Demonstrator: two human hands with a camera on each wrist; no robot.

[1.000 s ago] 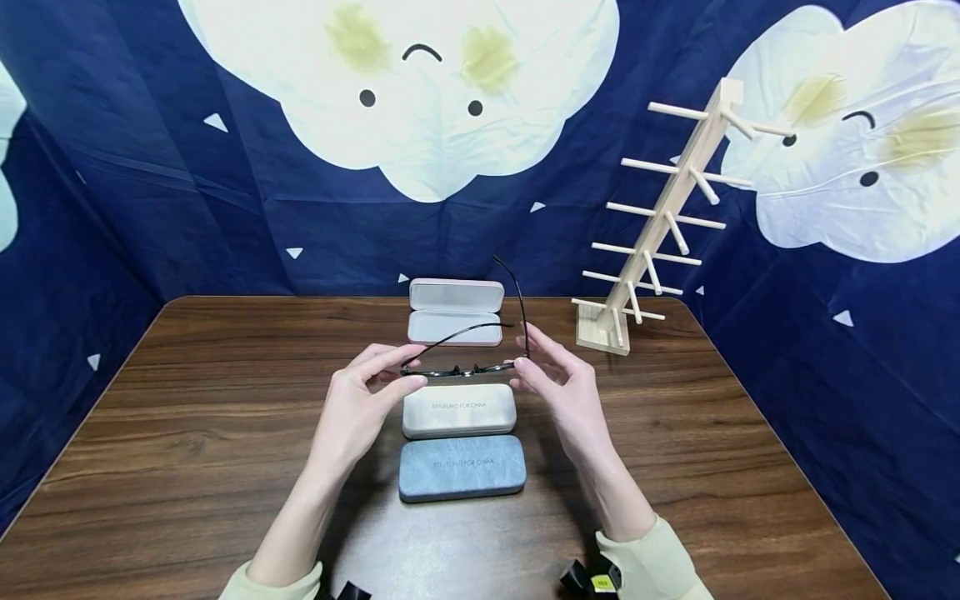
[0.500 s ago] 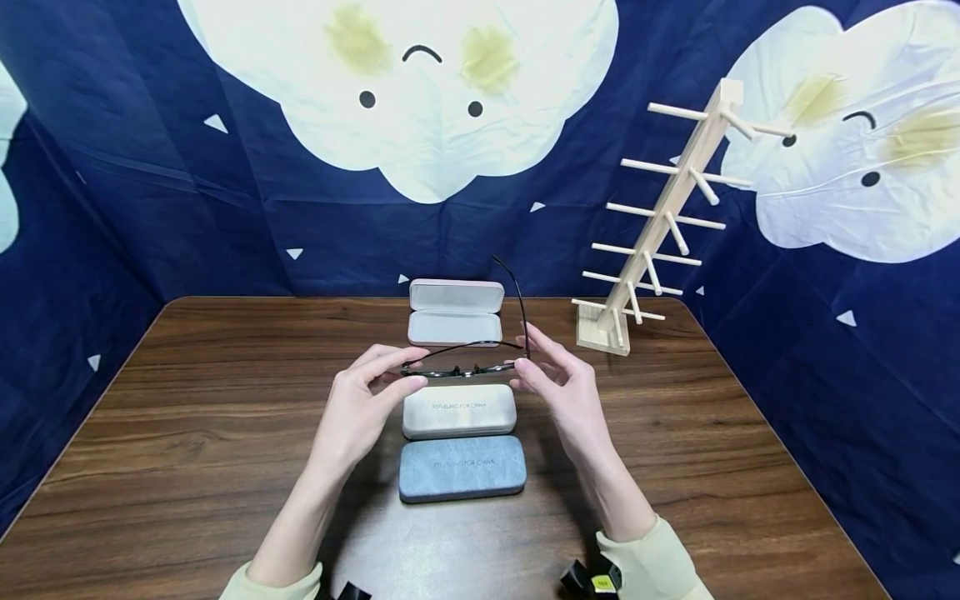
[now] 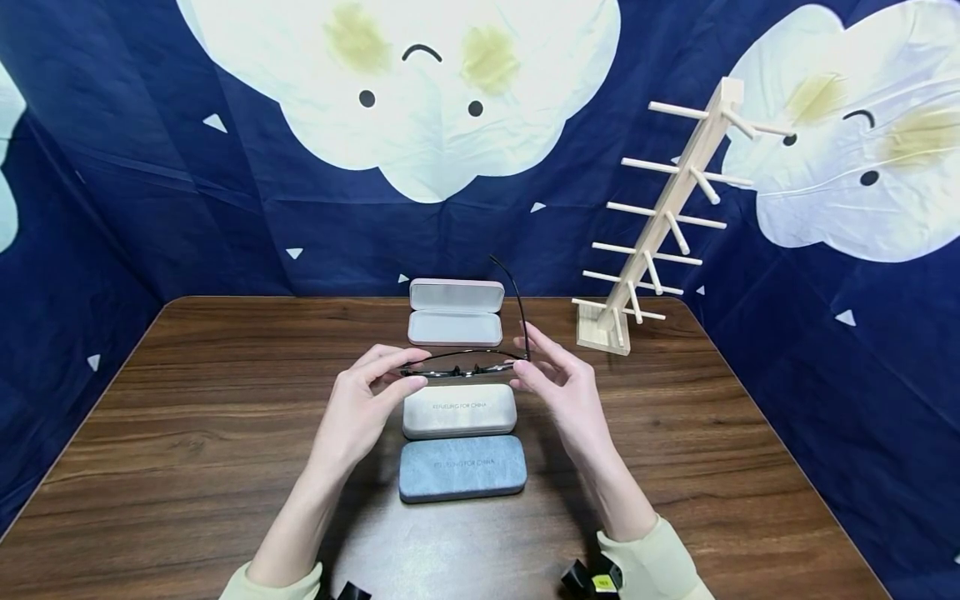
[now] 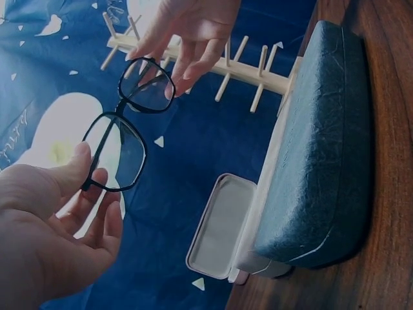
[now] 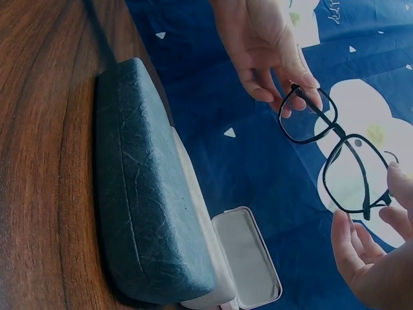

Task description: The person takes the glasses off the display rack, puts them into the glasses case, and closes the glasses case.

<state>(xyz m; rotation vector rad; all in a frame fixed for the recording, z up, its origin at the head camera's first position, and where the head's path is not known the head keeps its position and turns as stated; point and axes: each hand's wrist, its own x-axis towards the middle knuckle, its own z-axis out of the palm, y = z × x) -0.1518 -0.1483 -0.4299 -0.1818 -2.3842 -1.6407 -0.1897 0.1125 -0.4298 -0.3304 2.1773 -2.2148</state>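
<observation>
A pair of black-rimmed eyeglasses (image 3: 491,368) is held up over the table, between both hands. My left hand (image 3: 362,408) pinches its left end with thumb and fingers. At the right end, my right hand (image 3: 566,396) grips the rim near the hinge. The left temple (image 3: 468,351) lies folded across, close along the front frame, while the right temple (image 3: 521,300) still points away, upright in the head view. Both clear lenses show in the left wrist view, with the left hand (image 4: 61,226) at the nearer one.
Below the glasses lie a closed white glasses case (image 3: 459,421) and a closed blue glasses case (image 3: 462,479). An open pinkish case (image 3: 455,327) with a pale lining stands behind them. A wooden peg stand (image 3: 660,221) rises at the back right of the brown table (image 3: 187,433).
The left temple has swung inward, from slanting away to lying nearly along the front frame. The right temple and both hands have hardly moved.
</observation>
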